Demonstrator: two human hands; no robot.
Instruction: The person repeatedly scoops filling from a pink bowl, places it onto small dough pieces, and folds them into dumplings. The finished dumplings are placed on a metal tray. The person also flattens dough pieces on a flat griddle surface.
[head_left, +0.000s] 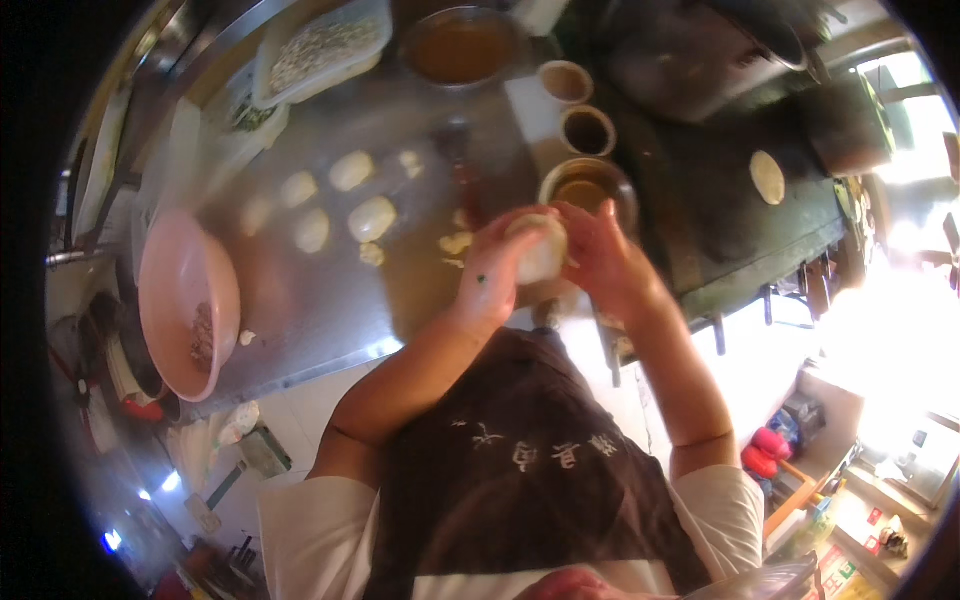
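Note:
A pale, rounded piece of dough (543, 253) is held up between my hands, over the near edge of the metal worktop (315, 300). My left hand (491, 262) wraps it from the left, thumb lying across its face. From the other side my right hand (604, 251) grips its edge, with one digit sticking up and some fingers hidden. Several flattened dough pieces (373, 218) lie on the worktop to the left, blurred in places. Small dough scraps (455, 243) sit close by my left hand. Just beyond my hands stands a round bowl of brownish liquid (581, 191).
At left, a pink basin (180, 300) holds some minced filling (202, 337). Farther back are a plastic tub of chopped food (322, 52), a wide brown-filled bowl (461, 49) and two small cups (589, 131). A dark griddle (705, 217) at right carries one flat dough round (767, 178).

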